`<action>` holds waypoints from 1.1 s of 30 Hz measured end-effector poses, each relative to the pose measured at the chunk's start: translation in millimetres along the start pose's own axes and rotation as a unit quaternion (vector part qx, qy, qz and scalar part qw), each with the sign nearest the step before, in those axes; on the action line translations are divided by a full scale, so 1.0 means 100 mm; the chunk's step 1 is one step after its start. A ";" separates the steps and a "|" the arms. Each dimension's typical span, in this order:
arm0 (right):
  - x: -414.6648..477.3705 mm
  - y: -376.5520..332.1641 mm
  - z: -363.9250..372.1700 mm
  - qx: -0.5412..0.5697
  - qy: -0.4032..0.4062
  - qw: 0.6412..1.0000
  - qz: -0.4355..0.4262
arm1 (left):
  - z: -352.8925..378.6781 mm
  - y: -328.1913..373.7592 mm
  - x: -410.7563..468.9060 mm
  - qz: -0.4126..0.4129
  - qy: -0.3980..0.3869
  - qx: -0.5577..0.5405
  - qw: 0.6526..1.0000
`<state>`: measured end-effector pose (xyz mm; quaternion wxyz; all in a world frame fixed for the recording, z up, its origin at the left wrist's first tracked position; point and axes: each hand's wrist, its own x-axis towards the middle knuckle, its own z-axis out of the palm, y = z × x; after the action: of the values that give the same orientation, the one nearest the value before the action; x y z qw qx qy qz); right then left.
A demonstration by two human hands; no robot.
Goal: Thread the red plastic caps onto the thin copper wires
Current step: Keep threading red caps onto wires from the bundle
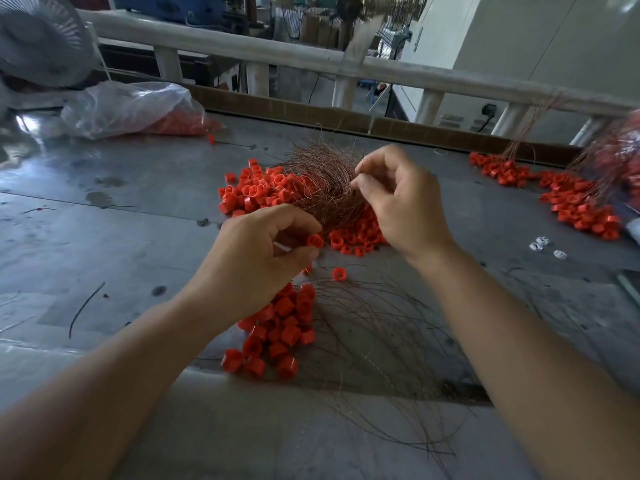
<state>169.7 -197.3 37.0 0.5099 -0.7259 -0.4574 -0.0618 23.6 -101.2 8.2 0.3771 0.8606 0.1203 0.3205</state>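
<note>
Grey, scuffed metal forms the counter [104, 220], on which everything is laid out. At its far left a clear plastic bag [131, 105] of red caps is slumped. A tangle of thin copper wires [322, 181] is heaped at the middle, over a far pile of red plastic caps [256, 192]. A near pile of caps [280, 330] is gathered close to the body, beside loose wires [374, 341] fanned towards the counter's edge.

The left hand [263, 258] is held above the gap between the piles, its thumb and forefinger pinched on a single red cap [315, 241]. The cap's open end is turned up towards the camera. The right hand [405, 202] is raised at the tangle, its thumb and forefinger pressed together on what is judged to be one wire. The strand is too fine to be traced.

The cap is found below and to the left of the right hand's fingertips, a little apart from them. The next move is judged to depend on the wire's free end being lined up with the cap's bore. The left hand is the nearer to the body.
</note>
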 end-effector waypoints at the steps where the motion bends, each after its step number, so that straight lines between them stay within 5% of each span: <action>1: 0.01 -0.04 -0.04 0.016 0.013 1.000 -0.010 | 0.00 -0.01 0.00 -0.001 0.001 -0.003 1.000; 8: -0.04 -0.17 -0.29 -0.013 0.104 0.986 -0.128 | -0.06 0.00 0.00 -0.006 0.004 -0.031 0.999; 17: -0.38 -0.24 -0.15 -0.044 -0.037 0.990 -0.130 | -0.11 0.07 -0.01 -0.075 -0.026 -0.268 0.960; 33: -0.44 -0.28 -0.12 -0.089 -0.070 0.986 -0.122 | -0.15 0.09 -0.03 -0.072 -0.053 -0.346 0.934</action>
<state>128.6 -231.8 37.2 0.3989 -0.7093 -0.5700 -0.1132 11.1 -99.7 20.9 0.6791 0.6817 0.0433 0.2689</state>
